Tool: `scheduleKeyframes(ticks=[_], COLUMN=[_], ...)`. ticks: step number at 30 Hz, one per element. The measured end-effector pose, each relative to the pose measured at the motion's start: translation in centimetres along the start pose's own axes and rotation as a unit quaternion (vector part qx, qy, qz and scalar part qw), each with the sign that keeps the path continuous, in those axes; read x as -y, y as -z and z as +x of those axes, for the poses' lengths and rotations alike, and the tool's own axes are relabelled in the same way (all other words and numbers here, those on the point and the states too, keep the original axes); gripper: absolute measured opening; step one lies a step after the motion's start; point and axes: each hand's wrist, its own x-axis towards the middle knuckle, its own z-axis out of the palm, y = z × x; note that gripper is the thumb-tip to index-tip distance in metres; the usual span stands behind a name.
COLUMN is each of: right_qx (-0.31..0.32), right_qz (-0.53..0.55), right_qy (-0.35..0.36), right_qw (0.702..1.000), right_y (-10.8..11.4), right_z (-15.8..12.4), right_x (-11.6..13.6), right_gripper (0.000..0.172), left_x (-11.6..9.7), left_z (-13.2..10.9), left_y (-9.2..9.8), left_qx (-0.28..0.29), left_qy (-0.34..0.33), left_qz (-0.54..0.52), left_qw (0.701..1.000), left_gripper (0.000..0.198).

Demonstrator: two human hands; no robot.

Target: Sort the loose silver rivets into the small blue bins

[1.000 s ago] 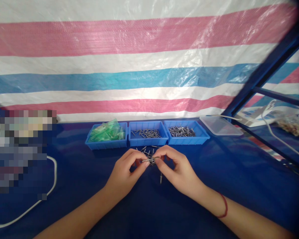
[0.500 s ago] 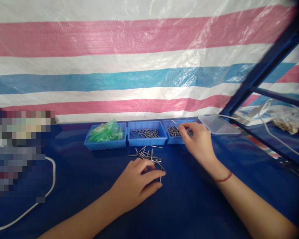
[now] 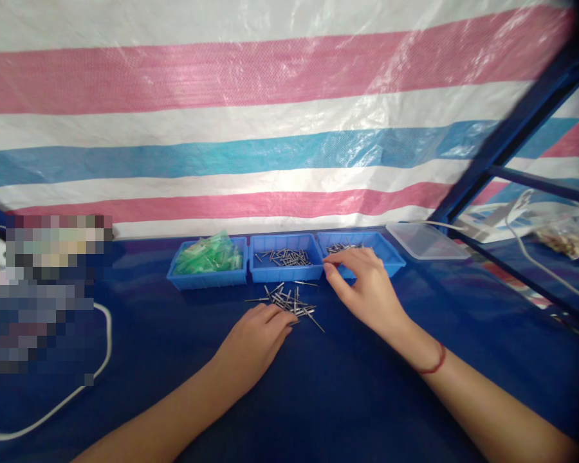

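Note:
My left hand (image 3: 258, 337) lies at the near edge of a loose pile of blind rivets (image 3: 282, 297) on the blue tabletop. Its fingers are pressed together, fingertips at the rivets; the thumb is mostly hidden, and I cannot make out what is pinched. My right hand (image 3: 367, 289) hovers at the front of the right blue bin (image 3: 390, 260), thumb and forefinger slightly apart, with nothing visible between them. More rivets (image 3: 342, 247) lie in that bin, partly covered by the hand. The middle blue bin (image 3: 284, 273) also contains rivets (image 3: 289, 257).
Green plastic packets (image 3: 210, 254) fill the left blue bin (image 3: 212, 280). A clear plastic lid (image 3: 429, 241) lies right of the bins. A white cable (image 3: 109, 334) curves across the left side. Striped sheeting (image 3: 270, 77) hangs behind, and a blue metal frame (image 3: 516, 141) stands at right.
My right hand has moved left and nearer me from over the right bin; the rivet at its fingertips no longer shows. My left hand's fingers have closed together at the pile.

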Motion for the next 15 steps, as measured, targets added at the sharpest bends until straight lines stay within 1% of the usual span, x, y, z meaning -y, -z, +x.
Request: scheduleKeyframes(ticks=[2, 4, 7, 10, 15], right_qx=[0.027, 0.065, 0.106, 0.116, 0.121], right_qz=[0.043, 0.091, 0.159, 0.225, 0.283], right_qy=[0.029, 0.058, 0.066, 0.035, -0.021], right_qw=[0.998, 0.992, 0.979, 0.967, 0.951], right_y=[-0.3, -0.5, -0.9, -1.2, -1.8], right_z=[-0.4, -0.8, -1.5, -2.1, -2.8], right_x=[0.8, 1.8, 3.2, 4.1, 4.6], right_gripper=[0.013, 0.013, 0.007, 0.006, 0.01], left_x=[0.5, 0.8, 0.9, 0.4, -0.5], left_z=[0.0, -0.1, 0.0, 0.1, 0.0], left_y=[-0.2, -0.3, -0.3, 0.0, 0.3], left_qx=[-0.03, -0.066, -0.116, -0.141, -0.136], left_qy=[0.047, 0.097, 0.138, 0.132, 0.103], left_qz=[-0.055, -0.119, -0.192, -0.223, -0.213], left_qw=[0.997, 0.986, 0.965, 0.955, 0.962], left_gripper=[0.024, 0.028, 0.03, 0.03, 0.024])
